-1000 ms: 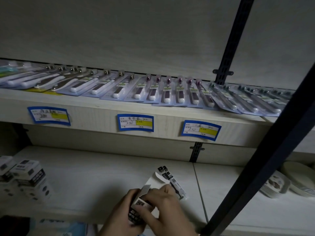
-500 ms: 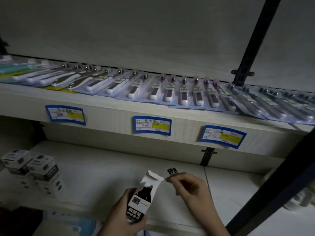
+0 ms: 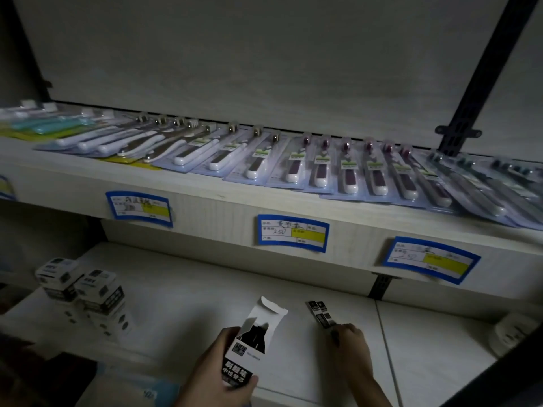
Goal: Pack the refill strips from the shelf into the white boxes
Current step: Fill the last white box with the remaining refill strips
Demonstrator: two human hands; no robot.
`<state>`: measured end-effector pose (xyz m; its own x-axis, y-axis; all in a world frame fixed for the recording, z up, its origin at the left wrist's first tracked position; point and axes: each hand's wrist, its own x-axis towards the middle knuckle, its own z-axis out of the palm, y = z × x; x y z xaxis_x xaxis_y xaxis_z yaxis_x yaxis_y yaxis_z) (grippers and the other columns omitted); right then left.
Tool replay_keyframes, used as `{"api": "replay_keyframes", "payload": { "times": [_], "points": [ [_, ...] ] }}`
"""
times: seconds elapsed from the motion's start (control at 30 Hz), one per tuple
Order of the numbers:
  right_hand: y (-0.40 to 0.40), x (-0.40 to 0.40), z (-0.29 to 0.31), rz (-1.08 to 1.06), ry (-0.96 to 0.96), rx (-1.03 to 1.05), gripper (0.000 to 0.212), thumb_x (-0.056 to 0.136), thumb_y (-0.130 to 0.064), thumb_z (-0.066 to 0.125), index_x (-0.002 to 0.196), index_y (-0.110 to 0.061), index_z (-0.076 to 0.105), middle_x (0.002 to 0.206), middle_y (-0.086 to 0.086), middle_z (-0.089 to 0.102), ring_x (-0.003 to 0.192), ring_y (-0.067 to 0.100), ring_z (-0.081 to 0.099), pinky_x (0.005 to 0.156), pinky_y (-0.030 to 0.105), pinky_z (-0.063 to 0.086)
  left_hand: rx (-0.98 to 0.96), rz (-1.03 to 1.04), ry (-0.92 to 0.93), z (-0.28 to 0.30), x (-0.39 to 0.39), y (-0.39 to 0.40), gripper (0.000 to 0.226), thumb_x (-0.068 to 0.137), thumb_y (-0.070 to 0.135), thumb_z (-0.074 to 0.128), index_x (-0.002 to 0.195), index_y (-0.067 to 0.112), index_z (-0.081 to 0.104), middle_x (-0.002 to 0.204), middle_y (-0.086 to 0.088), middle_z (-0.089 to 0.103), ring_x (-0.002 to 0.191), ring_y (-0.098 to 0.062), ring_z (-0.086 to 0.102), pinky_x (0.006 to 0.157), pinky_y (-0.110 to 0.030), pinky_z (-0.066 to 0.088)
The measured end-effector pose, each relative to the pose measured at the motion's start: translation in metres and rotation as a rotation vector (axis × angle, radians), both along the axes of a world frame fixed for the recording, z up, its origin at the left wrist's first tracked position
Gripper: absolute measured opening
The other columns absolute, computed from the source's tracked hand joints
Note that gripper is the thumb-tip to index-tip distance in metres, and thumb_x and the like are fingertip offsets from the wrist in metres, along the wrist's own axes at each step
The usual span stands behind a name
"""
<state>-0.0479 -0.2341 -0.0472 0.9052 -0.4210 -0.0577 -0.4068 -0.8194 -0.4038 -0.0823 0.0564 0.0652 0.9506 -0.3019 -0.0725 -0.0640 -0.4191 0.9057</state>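
Note:
My left hand (image 3: 216, 374) grips a white box (image 3: 249, 345) with black print, held upright above the lower shelf with its top flap open. To its right, my right hand (image 3: 351, 345) pinches the near end of a dark refill strip (image 3: 321, 314) that lies low over the lower shelf (image 3: 182, 292), pointing away from me. The strip is outside the box, about a hand's width to the right of it. Two more white boxes (image 3: 88, 292) stand at the left of the lower shelf.
The upper shelf (image 3: 223, 201) carries a long row of several blister-packed toothbrushes (image 3: 320, 165), with blue and yellow price labels (image 3: 292, 233) on its front edge. A black upright (image 3: 482, 74) rises at the right. White round items (image 3: 511, 333) sit at the far right of the lower shelf.
My right hand has moved right and down, away from the box's open top, taking the strip toward the shelf. The view has shifted left, and the left hand still holds the box.

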Motion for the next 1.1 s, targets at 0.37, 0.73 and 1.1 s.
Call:
{"api": "replay_keyframes", "payload": {
  "times": [0.37,0.73,1.1],
  "points": [
    [0.009,0.005,0.002,-0.074,0.107,-0.053,0.023,0.094,-0.01,0.042,0.116,-0.013,0.049,0.113,0.01,0.057,0.103,0.028,0.054,0.07,0.028,0.037,-0.008,0.006,0.021,0.001,0.007,0.003,0.058,0.066,0.008,0.076,0.106,0.042,0.05,0.093,0.019,0.07,0.079,0.0,0.068,0.063,-0.01,0.05],
    [-0.011,0.011,0.011,-0.167,0.165,0.285,0.009,0.087,-0.015,0.058,0.079,-0.016,0.055,0.074,0.0,0.058,0.07,0.019,0.054,0.056,0.024,0.04,0.013,0.013,0.043,0.001,0.009,0.003,0.054,0.06,0.021,0.074,0.103,0.042,0.05,0.091,0.021,0.068,0.08,0.001,0.068,0.078,-0.023,0.056],
    [-0.012,-0.002,0.004,-0.263,0.2,0.309,0.027,0.089,-0.033,0.056,0.085,-0.006,0.055,0.088,0.011,0.064,0.074,0.025,0.056,0.063,0.025,0.042,-0.005,0.014,0.043,0.001,0.008,0.003,0.054,0.059,0.022,0.074,0.103,0.041,0.05,0.093,0.023,0.067,0.081,0.001,0.067,0.077,-0.022,0.055]
  ]
}}
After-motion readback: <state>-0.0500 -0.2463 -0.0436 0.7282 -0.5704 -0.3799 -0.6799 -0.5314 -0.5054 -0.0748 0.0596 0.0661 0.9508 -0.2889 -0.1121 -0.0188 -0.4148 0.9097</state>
